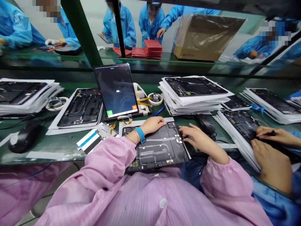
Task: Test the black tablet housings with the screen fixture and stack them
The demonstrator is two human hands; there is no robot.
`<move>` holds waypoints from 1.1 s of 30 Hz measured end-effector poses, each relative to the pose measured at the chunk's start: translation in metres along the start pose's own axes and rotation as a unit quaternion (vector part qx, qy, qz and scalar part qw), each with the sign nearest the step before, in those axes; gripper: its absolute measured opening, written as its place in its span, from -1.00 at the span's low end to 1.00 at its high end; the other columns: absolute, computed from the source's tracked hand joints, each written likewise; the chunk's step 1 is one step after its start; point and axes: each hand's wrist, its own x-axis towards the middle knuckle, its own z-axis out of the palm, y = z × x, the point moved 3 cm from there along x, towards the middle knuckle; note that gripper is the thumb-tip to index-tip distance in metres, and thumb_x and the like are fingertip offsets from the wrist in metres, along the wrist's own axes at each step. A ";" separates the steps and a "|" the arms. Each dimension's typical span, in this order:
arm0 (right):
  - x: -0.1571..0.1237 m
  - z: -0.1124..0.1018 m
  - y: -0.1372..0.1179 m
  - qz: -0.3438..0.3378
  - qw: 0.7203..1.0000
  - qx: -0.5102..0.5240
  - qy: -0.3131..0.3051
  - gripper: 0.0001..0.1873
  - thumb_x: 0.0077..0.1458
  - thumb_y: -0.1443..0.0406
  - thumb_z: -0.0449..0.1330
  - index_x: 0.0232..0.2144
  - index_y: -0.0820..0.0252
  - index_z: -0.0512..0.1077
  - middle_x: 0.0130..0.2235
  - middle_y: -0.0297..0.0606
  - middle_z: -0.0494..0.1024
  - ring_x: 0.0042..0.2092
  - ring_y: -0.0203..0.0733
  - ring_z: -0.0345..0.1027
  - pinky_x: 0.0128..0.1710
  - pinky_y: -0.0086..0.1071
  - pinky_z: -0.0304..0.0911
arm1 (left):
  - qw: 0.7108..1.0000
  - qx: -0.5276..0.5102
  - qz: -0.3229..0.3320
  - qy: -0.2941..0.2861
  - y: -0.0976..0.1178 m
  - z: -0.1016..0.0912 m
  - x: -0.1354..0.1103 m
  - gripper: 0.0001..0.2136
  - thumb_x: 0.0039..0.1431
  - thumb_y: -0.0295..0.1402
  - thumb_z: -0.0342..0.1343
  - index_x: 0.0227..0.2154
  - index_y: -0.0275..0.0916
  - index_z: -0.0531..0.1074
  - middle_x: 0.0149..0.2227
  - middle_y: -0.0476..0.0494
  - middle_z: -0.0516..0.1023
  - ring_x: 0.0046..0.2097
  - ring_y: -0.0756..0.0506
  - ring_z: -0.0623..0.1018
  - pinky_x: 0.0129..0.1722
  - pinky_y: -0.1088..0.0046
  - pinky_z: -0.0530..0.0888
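Observation:
A dark tablet back panel (156, 147) lies flat at the table's near edge, in front of my pink sleeves. My left hand (152, 124) rests on the panel's top edge with fingers curled together, a blue strap on the wrist. My right hand (196, 137) presses its bent fingers on the panel's right edge, near a small connector. Behind the panel a lit tablet screen (116, 91) stands tilted, joined to it by a flex cable (124, 121).
Stacks of panels on white sheets (195, 94) sit to the right, another open panel (81, 106) and stack (23, 94) to the left. Two mice (24, 136) (205, 124), tape rolls (155, 98). A co-worker's hands (270, 150) work at right. People in blue stand beyond the shelf.

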 end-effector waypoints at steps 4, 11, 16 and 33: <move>-0.014 -0.014 0.007 0.067 0.998 0.001 -0.022 -0.86 0.09 0.28 0.11 -0.27 0.09 0.43 0.14 -0.13 0.42 0.25 0.15 0.15 0.20 0.37 -0.17 | 1.000 -0.006 0.004 0.000 0.001 0.000 0.000 -0.76 0.28 -0.21 0.03 -0.26 -0.27 0.51 -0.27 -0.15 0.57 -0.22 -0.14 0.52 -0.21 0.38 0.39; 0.079 -0.021 -0.040 0.053 0.983 -0.151 0.091 -0.72 0.25 0.35 0.01 -0.08 0.17 0.47 -0.07 -0.12 0.56 -0.02 -0.09 0.44 0.01 -0.24 0.30 | 0.970 0.041 0.080 0.225 0.048 -0.064 -0.049 -0.75 0.25 -0.33 0.09 -0.07 -0.29 0.47 -0.01 -0.23 0.52 0.06 -0.18 0.44 0.13 0.27 0.32; 0.156 0.007 -0.039 0.051 0.976 -0.209 0.033 -0.76 0.08 0.48 0.12 -0.21 0.23 0.50 -0.39 -0.08 0.57 -0.34 -0.05 0.46 -0.34 -0.32 0.27 | 0.925 0.012 -0.116 0.361 0.000 -0.142 -0.134 -0.71 0.22 -0.34 -0.03 -0.08 -0.27 0.48 -0.06 -0.16 0.56 -0.04 -0.15 0.51 0.06 0.28 0.41; 0.011 -0.021 -0.058 0.067 0.879 0.309 0.357 -0.65 0.10 0.01 0.08 -0.17 0.08 0.24 -0.29 -0.24 0.47 -0.31 -0.12 0.41 -0.44 -0.33 0.27 | 0.876 0.168 -0.289 0.347 -0.116 -0.150 -0.155 -0.55 -0.02 0.03 0.18 -0.26 -0.29 0.45 -0.23 -0.26 0.53 -0.12 -0.33 0.52 -0.09 0.08 0.48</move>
